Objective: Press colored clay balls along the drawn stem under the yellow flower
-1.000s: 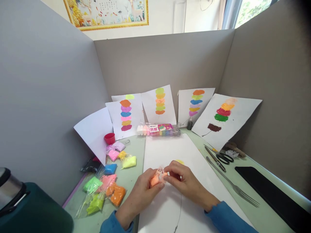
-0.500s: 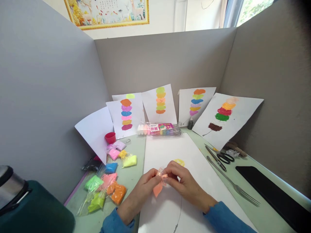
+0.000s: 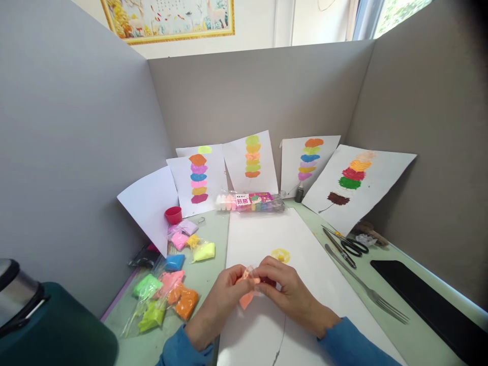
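Observation:
My left hand and my right hand meet over a white sheet of paper. Both pinch a small clear packet of peach-orange clay, whose lower part hangs below the fingers. A yellow clay patch sits on the sheet just beyond my right hand. Both forearms wear blue sleeves.
Several bagged clays in green, orange, pink, blue and yellow lie left. A red cup, a long clay pack and propped sheets with colour stacks stand behind. Scissors, a fork and a black slab lie right.
The packet has turned from lying across my left fingers to hanging down between both pinches. My hands have drawn slightly nearer, uncovering the yellow patch.

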